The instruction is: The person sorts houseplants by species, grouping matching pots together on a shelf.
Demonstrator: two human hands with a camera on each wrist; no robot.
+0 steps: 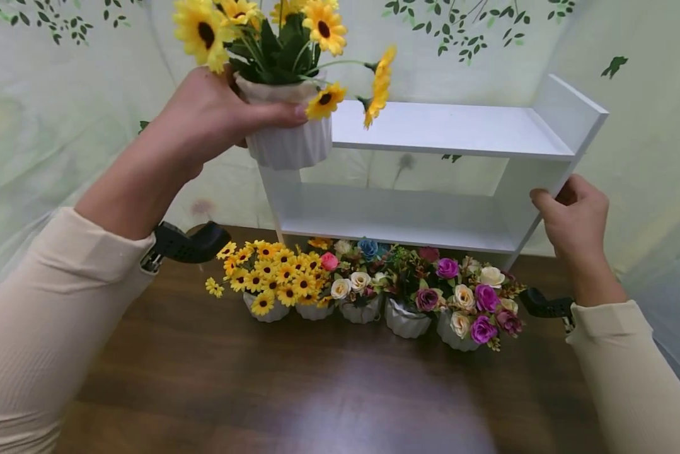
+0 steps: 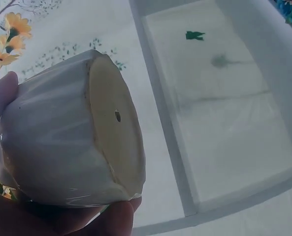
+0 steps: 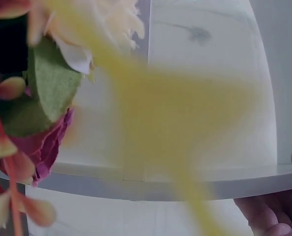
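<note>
My left hand grips a white fluted pot of yellow sunflowers, thumb across its front. It is raised near the upper left of a white two-tier shelf, hiding that end of the top board. The left wrist view shows the pot's flat base with a small hole, tipped toward the camera. At the shelf's right side panel, my right hand holds the edge, thumb on the near face and fingers behind. Part of that hand shows at the panel edge in the right wrist view.
On the dark wooden floor, a row of potted flowers stands before the shelf: yellow daisies at left, cream roses mid-row, purple and cream roses at right. Behind hangs a pale leaf-printed backdrop. A blurred yellow shape crosses the right wrist view.
</note>
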